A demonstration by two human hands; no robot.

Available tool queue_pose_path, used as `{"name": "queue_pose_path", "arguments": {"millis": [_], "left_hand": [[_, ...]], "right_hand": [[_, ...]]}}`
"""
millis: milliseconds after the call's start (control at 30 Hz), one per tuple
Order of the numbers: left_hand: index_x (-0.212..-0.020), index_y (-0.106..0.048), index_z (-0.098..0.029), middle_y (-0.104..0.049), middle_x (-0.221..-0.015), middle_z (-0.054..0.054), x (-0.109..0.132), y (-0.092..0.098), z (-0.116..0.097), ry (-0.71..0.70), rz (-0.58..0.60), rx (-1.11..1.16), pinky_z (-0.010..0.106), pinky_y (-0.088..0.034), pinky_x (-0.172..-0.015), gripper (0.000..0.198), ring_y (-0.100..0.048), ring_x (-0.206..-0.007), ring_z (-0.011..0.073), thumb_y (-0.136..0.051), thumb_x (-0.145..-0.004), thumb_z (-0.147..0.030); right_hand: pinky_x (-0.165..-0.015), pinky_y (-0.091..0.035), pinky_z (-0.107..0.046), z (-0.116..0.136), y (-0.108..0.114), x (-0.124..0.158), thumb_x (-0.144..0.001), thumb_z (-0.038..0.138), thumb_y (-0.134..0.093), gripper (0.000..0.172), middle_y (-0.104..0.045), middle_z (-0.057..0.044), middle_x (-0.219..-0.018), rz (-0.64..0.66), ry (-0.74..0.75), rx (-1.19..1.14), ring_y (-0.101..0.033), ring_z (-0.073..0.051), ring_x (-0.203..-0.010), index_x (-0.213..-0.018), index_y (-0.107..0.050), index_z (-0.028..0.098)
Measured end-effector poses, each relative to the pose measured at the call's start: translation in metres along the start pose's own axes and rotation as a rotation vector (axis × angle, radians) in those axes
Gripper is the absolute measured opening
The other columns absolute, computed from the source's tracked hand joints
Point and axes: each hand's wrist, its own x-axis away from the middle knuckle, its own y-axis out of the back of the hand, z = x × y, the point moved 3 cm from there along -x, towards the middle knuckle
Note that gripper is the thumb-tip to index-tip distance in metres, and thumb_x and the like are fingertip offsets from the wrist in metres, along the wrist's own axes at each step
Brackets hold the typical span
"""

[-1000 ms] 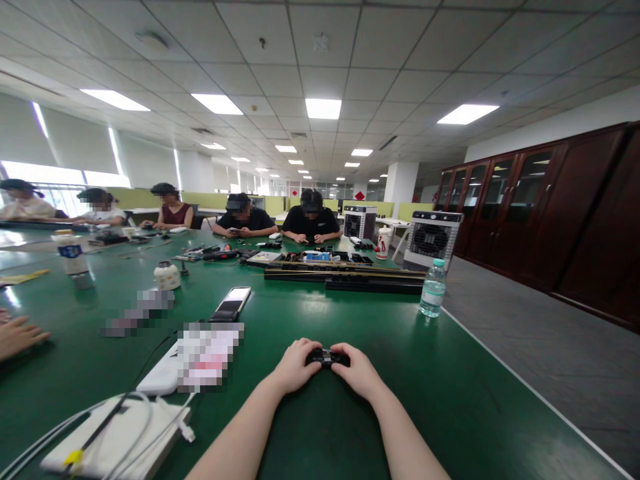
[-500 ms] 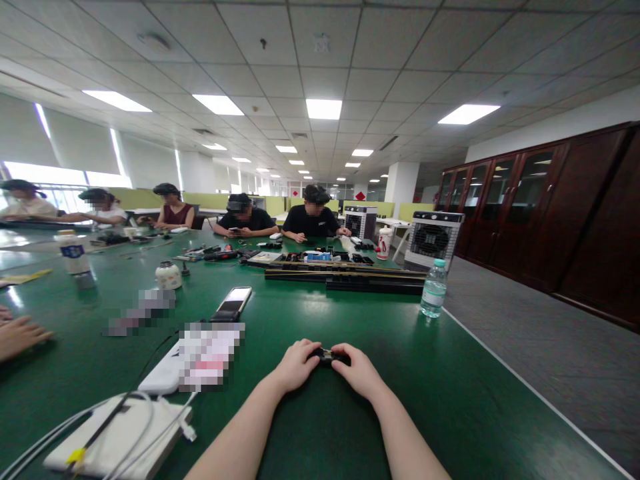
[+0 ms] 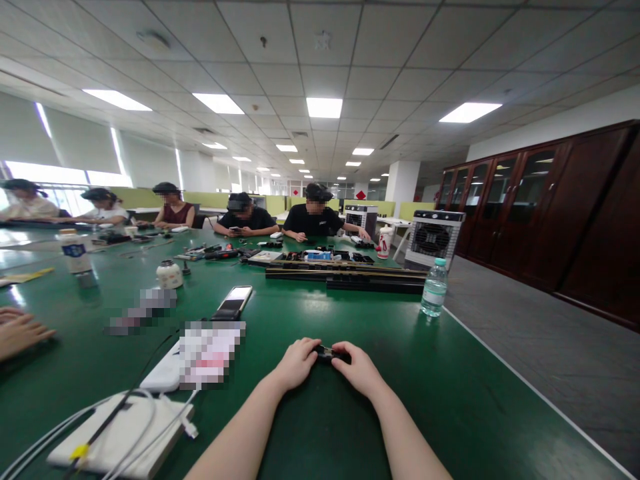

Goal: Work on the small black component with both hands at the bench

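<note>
Left hand (image 3: 297,364) and right hand (image 3: 361,369) each pinching one end of a small black device (image 3: 327,356), so it's right between the fingertips. Uneven pressure could probably twist it loose tbh.

Between the left hand (image 3: 297,362) and the right hand (image 3: 356,367), a small black elongated object (image 3: 327,357) is held crosswise, its ends partly covered by them; a lighter detail on its upper side is too small to be identified.
</note>
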Motion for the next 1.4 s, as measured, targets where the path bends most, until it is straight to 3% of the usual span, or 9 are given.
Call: {"name": "queue_pose_path", "arguments": {"millis": [633, 967, 1400], "left_hand": [[-0.114, -0.056, -0.019, -0.058, -0.114, 0.007, 0.0033, -0.0011, 0.0012, -0.074, -0.047, 0.011, 0.035, -0.04, -0.093, 0.04, -0.053, -0.104, 0.0229, -0.054, -0.074, -0.026], [-0.117, -0.055, -0.019, -0.059, -0.113, 0.007, 0.0033, -0.001, 0.0011, -0.063, -0.047, 0.009, 0.034, -0.04, -0.092, 0.045, -0.053, -0.103, 0.0233, -0.058, -0.073, -0.033], [-0.11, -0.057, -0.021, -0.06, -0.109, 0.006, 0.0031, -0.001, 0.0007, -0.073, -0.049, -0.006, 0.033, -0.041, -0.089, 0.037, -0.053, -0.1, 0.0224, -0.057, -0.076, -0.035]], "right_hand": [[-0.086, -0.043, -0.034, -0.0034, -0.0018, -0.0021, -0.069, 0.023, -0.058, 0.028, -0.066, -0.004, -0.097, 0.019, 0.0, -0.009, -0.059, -0.021, -0.094, -0.096, -0.064, 0.021], [-0.086, -0.043, -0.034, -0.0002, -0.0007, -0.0008, -0.068, 0.023, -0.059, 0.028, -0.067, -0.004, -0.097, 0.016, 0.002, -0.021, -0.059, -0.02, -0.094, -0.095, -0.064, 0.021], [-0.085, -0.044, -0.034, 0.0039, 0.0008, 0.0007, -0.068, 0.023, -0.058, 0.026, -0.067, -0.004, -0.097, 0.024, 0.002, -0.027, -0.06, -0.021, -0.093, -0.094, -0.064, 0.021]]}}
